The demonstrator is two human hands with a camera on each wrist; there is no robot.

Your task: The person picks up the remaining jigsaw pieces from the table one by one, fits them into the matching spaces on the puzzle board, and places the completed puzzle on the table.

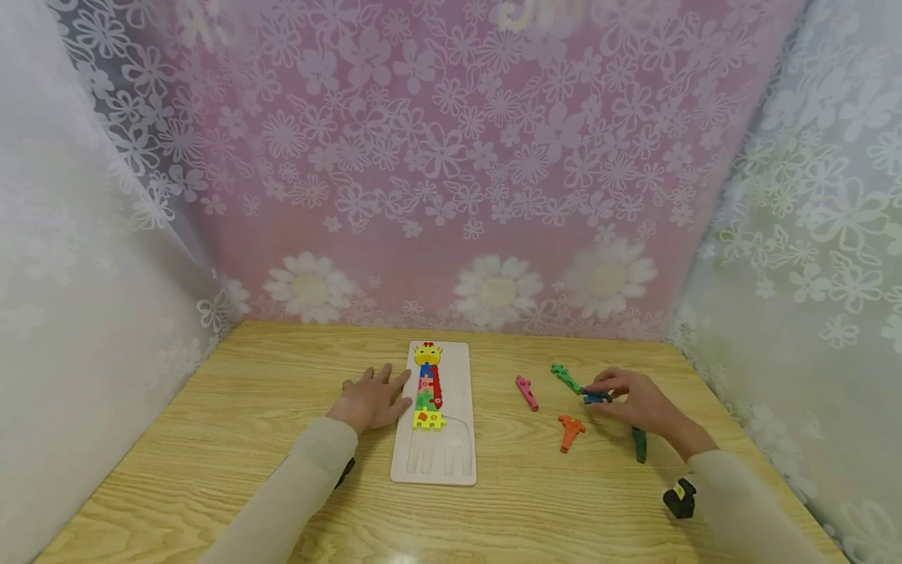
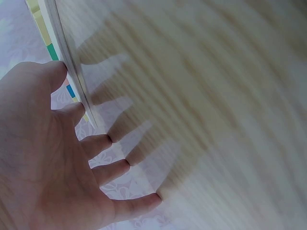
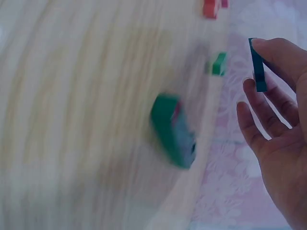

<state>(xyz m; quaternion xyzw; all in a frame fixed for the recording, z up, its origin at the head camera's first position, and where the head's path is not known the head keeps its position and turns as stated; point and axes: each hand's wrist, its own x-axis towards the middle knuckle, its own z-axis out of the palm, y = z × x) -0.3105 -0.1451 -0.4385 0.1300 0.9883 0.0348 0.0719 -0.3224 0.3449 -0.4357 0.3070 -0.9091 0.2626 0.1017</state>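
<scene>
A pale wooden puzzle board (image 1: pixel 458 392) lies on the table, with a giraffe's yellow head (image 1: pixel 427 355), a coloured neck and a yellow body piece (image 1: pixel 428 421) set in it. Below these, the leg-shaped recesses show bare wood. My left hand (image 1: pixel 369 399) rests with spread fingers at the board's left edge; its thumb and index finger touch that edge in the left wrist view. My right hand (image 1: pixel 637 401) pinches a dark blue puzzle piece (image 1: pixel 596 397) between thumb and fingers. In the right wrist view the blue piece (image 3: pixel 258 67) is held edge-on above the table.
Loose puzzle pieces lie right of the board: a pink one (image 1: pixel 526 393), a light green one (image 1: pixel 566 377), an orange one (image 1: pixel 571 432) and a dark green one (image 1: pixel 639 444) beneath the right wrist. Flowered cloth (image 1: pixel 437 196) hangs behind the table and at both sides.
</scene>
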